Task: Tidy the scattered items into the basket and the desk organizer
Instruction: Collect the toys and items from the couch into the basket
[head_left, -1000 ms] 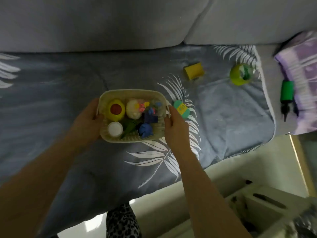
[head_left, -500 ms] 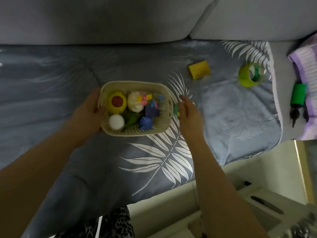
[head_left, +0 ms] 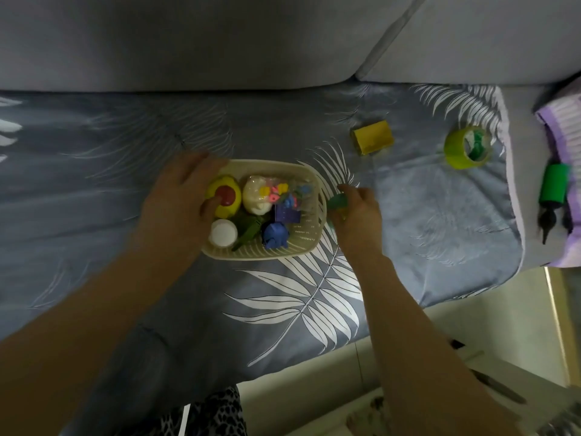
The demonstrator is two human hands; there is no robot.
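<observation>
A cream plastic basket (head_left: 306, 240) sits on the grey leaf-print sofa cover. Inside it lie a yellow toy with a red disc (head_left: 224, 196), a white lid (head_left: 224, 236), a pale ball, small coloured pieces, a purple block and a blue toy (head_left: 276, 236). My left hand (head_left: 176, 202) grips the basket's left rim, thumb on the yellow toy. My right hand (head_left: 355, 212) is just right of the basket, fingers closed on a small green object (head_left: 339, 202), mostly hidden. A yellow block (head_left: 373, 141) and a green tape roll (head_left: 467, 147) lie farther right.
A green and black hand pump (head_left: 553, 191) rests on a purple cloth (head_left: 562, 127) at the far right. Grey sofa back cushions (head_left: 220, 42) run behind. A pale organizer box (head_left: 490, 401) shows below the sofa edge at bottom right.
My right hand left the basket's right rim and closed on the small green object beside it. My left hand slid further over the basket's left rim. The view shifted slightly left.
</observation>
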